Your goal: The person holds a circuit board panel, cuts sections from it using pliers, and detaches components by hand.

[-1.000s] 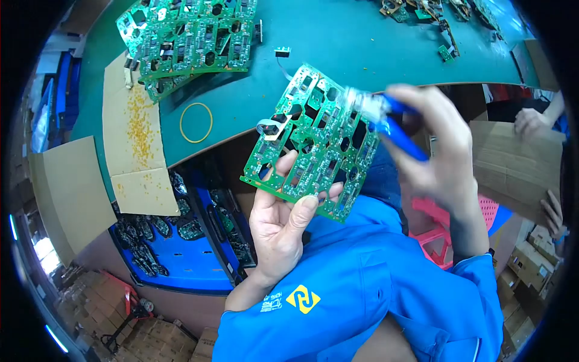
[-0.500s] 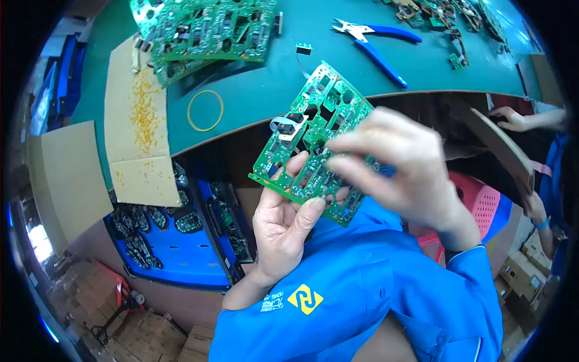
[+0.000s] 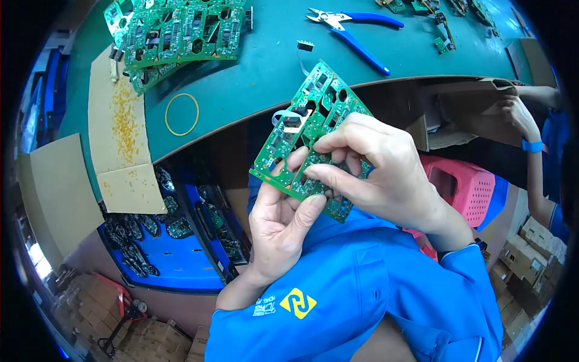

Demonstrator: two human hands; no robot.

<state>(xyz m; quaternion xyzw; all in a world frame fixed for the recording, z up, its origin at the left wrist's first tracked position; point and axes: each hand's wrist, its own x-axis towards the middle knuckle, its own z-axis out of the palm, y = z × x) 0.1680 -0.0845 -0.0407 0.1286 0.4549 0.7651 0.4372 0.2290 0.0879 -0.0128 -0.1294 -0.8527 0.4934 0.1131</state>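
Note:
My left hand [image 3: 278,226] is closed on the near lower edge of a green circuit board panel [image 3: 274,158], thumb on top and fingers beneath, some showing through its cutouts. The panel is held tilted in front of the table edge. My right hand [image 3: 377,166] is bent over the panel's middle, with its thumb and forefinger pressed on it and a small gap between their tips. Whether a small part sits under those fingertips is hidden. A black connector with a grey ribbon cable [image 3: 292,120] is on the panel's left part. Another small connector [image 3: 306,46] hangs from a cable beyond its top corner.
Stacked circuit boards [image 3: 181,36], blue-handled cutters [image 3: 356,36] and a yellow rubber band [image 3: 181,114] lie on the green table [image 3: 265,90]. Yellow bits cover a cardboard sheet [image 3: 129,175]. A blue tray [image 3: 175,256] holds dark parts. A co-worker's hand [image 3: 520,114] is at right.
My right hand has come down and left onto the panel, its fingers now resting there. The table view has shifted slightly left and up. The co-worker's cardboard and hands have moved.

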